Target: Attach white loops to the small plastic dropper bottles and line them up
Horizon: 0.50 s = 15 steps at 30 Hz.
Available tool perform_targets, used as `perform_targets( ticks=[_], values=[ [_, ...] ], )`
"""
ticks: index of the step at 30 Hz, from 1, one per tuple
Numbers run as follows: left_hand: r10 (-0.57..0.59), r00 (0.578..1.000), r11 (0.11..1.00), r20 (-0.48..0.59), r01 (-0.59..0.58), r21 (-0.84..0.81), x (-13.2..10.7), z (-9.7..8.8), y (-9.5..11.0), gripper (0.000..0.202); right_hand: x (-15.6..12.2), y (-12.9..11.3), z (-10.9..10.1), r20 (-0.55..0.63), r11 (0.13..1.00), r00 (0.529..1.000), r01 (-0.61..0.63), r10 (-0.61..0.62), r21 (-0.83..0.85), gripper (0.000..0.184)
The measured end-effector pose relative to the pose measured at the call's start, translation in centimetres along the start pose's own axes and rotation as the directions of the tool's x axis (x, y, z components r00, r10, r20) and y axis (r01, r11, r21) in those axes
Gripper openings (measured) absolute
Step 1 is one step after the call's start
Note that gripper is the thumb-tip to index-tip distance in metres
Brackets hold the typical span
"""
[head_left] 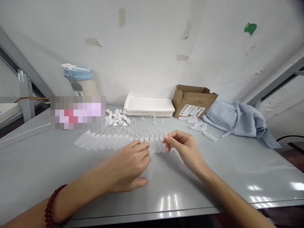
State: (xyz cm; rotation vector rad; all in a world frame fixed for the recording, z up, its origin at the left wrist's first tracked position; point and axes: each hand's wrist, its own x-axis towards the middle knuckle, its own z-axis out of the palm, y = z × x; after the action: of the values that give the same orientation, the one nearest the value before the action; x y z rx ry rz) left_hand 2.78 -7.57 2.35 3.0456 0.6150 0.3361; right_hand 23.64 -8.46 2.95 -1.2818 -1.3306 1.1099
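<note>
My left hand (135, 164) is curled over the near side of a row of small bottles, its fingers closed around a clear plastic bottle (147, 169) that shows only in part below the fingers. To the right, my right hand (181, 144) has thumb and forefinger pinched together at the row's right end, by a thin white wick (162, 132); whatever lies between those fingertips is too small to make out. The row of translucent bottles (102, 142) lies side by side on the table, with white wicks sticking out of their far ends. Both hands hide some of them.
Behind the row are a heap of white caps (116, 117), loose wicks (154, 119) and a stack of white envelopes (149, 106). An open cardboard box (193, 101), loose clear bottles (199, 126) and blue cloth (237, 118) lie right. A tumbler (80, 79) stands left.
</note>
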Motion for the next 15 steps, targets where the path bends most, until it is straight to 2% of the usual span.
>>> perform_targets(
  ticks=[4,5,7,9,11,15],
  values=[
    [-0.009,1.000,1.000,0.015,0.009,0.005,0.01,-0.09,-0.04,0.027,0.00,-0.25,0.01,-0.004,0.999,1.000,-0.002,0.002,-0.042,0.025],
    [-0.014,1.000,1.000,0.019,0.013,0.007,0.00,-0.15,-0.06,0.028,-0.01,-0.29,0.00,0.020,0.998,1.000,-0.009,0.010,-0.067,0.025],
    [-0.020,1.000,1.000,0.020,0.020,0.006,-0.02,-0.33,-0.11,0.031,-0.04,-0.26,-0.03,0.140,0.991,0.988,-0.045,0.062,-0.128,0.025],
    [-0.028,0.999,1.000,0.017,0.027,0.004,-0.04,-0.55,-0.16,0.032,-0.14,-0.07,-0.03,0.300,0.978,0.943,-0.087,0.142,-0.189,0.024],
    [-0.032,0.999,0.999,0.009,0.032,-0.004,-0.04,-0.77,-0.19,0.032,-0.29,0.21,0.00,0.413,0.966,0.890,-0.100,0.195,-0.240,0.022],
    [-0.027,0.998,0.998,-0.049,0.024,-0.061,0.00,-0.95,-0.14,0.030,-0.52,0.61,0.02,0.482,0.957,0.851,-0.073,0.206,-0.280,0.014]
  ],
)
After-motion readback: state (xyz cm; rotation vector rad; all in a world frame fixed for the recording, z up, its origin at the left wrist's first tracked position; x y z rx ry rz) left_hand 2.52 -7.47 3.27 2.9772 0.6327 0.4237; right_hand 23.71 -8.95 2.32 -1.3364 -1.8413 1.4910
